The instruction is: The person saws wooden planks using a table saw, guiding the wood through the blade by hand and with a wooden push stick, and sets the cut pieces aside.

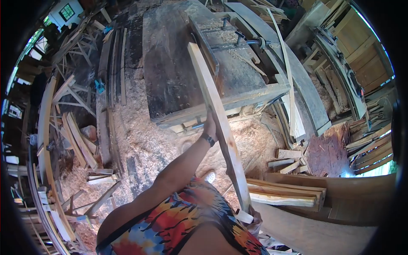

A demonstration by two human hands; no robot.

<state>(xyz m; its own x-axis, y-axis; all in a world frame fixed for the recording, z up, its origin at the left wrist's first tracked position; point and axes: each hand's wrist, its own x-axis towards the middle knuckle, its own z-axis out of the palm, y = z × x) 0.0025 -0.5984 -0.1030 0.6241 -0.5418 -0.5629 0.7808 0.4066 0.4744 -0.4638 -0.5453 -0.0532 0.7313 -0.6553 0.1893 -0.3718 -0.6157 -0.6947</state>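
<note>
Head view: grasping long, pale wooden plank [221, 123] with left hand [211, 127] at mid-length, right hand [256, 218] at near end. Pointing forward, slightly left, with far end over dark wooden worktop [165, 63] (contact unclear), just left of dark straight bar [208, 49]. Nearer to worktop with left hand. Right of near end, stacked brown boards [284, 199].

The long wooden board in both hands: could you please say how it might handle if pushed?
The long wooden board is probably stiff, given its thick edge. Its far end may swing, reaching well beyond the left hand.
</note>
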